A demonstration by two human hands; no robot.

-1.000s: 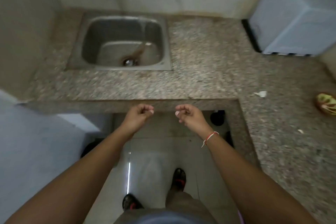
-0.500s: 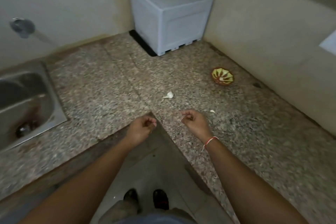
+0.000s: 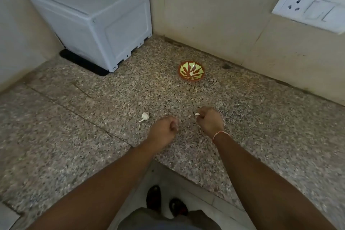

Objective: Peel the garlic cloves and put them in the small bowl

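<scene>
Nearest, both forearms reach out over the speckled stone surface. The left hand is curled into a loose fist with nothing seen in it. The right hand, with a thread band at its wrist, is also curled, and a small white piece pokes out at its fingertips; whether this is a garlic clove or a bit of skin cannot be told. Just left of the left hand a white garlic piece with a thin tail lies on the surface. Beyond the hands, well apart from them and near the wall, stands the small bowl, orange outside with a green and brown pattern inside and something pale at its bottom. Farther left of the bowl sits a pale grey box in the corner.
</scene>
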